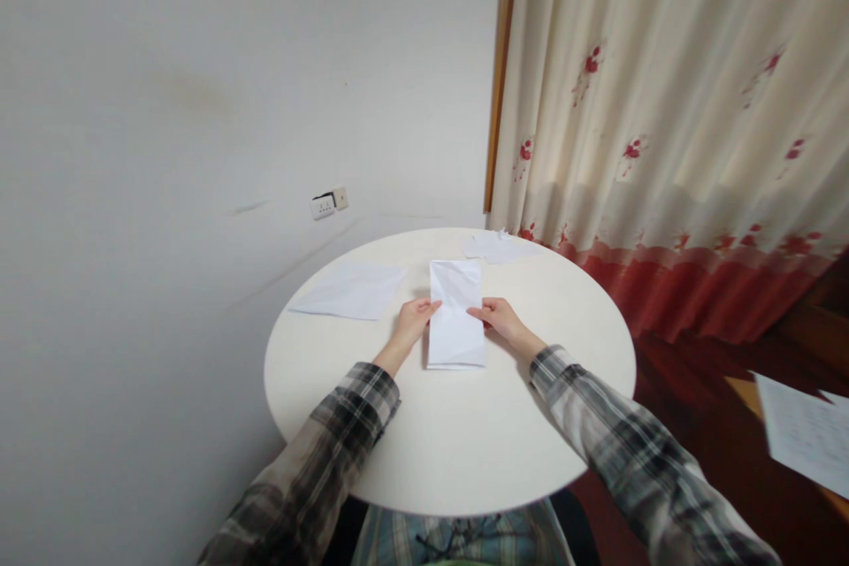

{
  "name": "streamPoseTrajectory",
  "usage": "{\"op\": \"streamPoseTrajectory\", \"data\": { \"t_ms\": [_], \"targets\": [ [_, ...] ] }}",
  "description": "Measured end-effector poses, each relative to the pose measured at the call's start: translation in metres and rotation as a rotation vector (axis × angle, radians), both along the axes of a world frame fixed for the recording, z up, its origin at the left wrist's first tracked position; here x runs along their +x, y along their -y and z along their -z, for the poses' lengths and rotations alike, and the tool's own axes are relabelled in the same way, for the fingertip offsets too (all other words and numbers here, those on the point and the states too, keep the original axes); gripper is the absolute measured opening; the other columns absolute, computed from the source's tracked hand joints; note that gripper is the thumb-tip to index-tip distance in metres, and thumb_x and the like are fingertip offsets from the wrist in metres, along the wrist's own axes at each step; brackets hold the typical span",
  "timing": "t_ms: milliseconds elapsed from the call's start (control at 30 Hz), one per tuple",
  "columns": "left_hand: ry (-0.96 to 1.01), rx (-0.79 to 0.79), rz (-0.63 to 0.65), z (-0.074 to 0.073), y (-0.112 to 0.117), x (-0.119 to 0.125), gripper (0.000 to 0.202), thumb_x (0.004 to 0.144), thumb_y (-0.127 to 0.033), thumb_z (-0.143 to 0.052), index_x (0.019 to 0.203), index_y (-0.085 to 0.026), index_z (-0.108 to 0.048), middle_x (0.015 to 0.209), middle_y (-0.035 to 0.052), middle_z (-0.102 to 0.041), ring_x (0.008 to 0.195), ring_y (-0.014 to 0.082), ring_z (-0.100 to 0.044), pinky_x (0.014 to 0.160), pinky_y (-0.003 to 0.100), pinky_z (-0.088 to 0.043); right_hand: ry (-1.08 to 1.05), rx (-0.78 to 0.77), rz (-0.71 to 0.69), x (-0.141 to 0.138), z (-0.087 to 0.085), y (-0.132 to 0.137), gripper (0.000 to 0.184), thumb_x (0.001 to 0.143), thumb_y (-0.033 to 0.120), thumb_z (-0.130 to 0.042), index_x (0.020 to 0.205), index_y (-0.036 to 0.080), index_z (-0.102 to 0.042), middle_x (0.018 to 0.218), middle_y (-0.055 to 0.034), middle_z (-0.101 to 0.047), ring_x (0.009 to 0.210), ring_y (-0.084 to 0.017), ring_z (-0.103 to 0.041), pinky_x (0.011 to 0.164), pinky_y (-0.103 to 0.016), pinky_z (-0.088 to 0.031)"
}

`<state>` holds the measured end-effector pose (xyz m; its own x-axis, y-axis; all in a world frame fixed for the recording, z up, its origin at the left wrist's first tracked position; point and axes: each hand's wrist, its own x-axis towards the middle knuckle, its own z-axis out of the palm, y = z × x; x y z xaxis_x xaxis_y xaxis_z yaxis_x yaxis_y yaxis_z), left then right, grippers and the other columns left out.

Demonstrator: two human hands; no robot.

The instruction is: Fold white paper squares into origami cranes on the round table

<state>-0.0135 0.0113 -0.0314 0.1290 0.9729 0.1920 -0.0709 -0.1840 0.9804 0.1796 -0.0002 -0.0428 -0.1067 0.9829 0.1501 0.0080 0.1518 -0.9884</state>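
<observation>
A folded white sheet of paper (455,311) lies lengthwise in the middle of the round white table (451,442). My left hand (415,322) grips its left edge with curled fingers. My right hand (499,318) pinches its right edge about halfway along. Both arms wear plaid sleeves.
A flat white sheet (350,290) lies on the table's left. A crumpled piece of paper (496,246) sits at the far edge. A wall with a socket (327,203) is on the left, a flowered curtain (669,124) on the right. More paper (806,433) rests on a wooden surface at the right.
</observation>
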Motion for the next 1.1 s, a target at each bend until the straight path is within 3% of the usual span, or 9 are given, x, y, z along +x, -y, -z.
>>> {"op": "streamPoseTrajectory", "data": {
  "t_ms": [233, 500, 700, 1100],
  "targets": [
    [0.01, -0.004, -0.013, 0.0013, -0.0019, -0.0011, 0.039, 0.054, -0.045, -0.072, 0.073, -0.011, -0.066, 0.074, 0.0071, -0.069, 0.066, 0.0182, -0.06, 0.062, 0.028, -0.045, -0.101, -0.072, -0.095, -0.0005, 0.0015, 0.0011, 0.037, 0.055, 0.047, -0.071, 0.055, 0.015, -0.053, 0.049, 0.0034, -0.05, 0.044, -0.006, -0.04, 0.047, -0.022, -0.029],
    [-0.01, -0.026, 0.022, 0.0008, -0.0005, -0.0022, 0.04, 0.051, -0.045, -0.073, 0.072, -0.011, -0.066, 0.07, 0.0061, -0.068, 0.062, 0.017, -0.059, 0.058, 0.027, -0.044, -0.14, -0.108, -0.079, 0.0003, 0.0013, 0.0021, 0.038, 0.055, 0.048, -0.071, 0.054, 0.015, -0.054, 0.049, 0.0015, -0.052, 0.045, -0.009, -0.045, 0.047, -0.023, -0.032],
    [-0.063, -0.055, 0.085, -0.0045, 0.0054, 0.0005, 0.035, 0.052, -0.045, -0.073, 0.063, -0.013, -0.065, 0.061, 0.0044, -0.066, 0.058, 0.0168, -0.058, 0.053, 0.026, -0.042, -0.162, -0.024, 0.012, 0.001, -0.0033, 0.0021, 0.034, 0.052, 0.045, -0.073, 0.058, 0.015, -0.057, 0.055, 0.0004, -0.057, 0.05, -0.01, -0.048, 0.052, -0.024, -0.038],
    [-0.082, -0.044, 0.094, -0.0048, 0.0052, 0.0002, 0.035, 0.053, -0.044, -0.072, 0.065, -0.012, -0.065, 0.06, 0.0038, -0.065, 0.056, 0.0153, -0.056, 0.051, 0.025, -0.039, -0.145, 0.003, 0.102, 0.0025, -0.004, 0.0016, 0.039, 0.062, 0.054, -0.063, 0.059, 0.016, -0.057, 0.053, -0.0005, -0.055, 0.049, -0.011, -0.046, 0.048, -0.024, -0.035]
  ]
}}
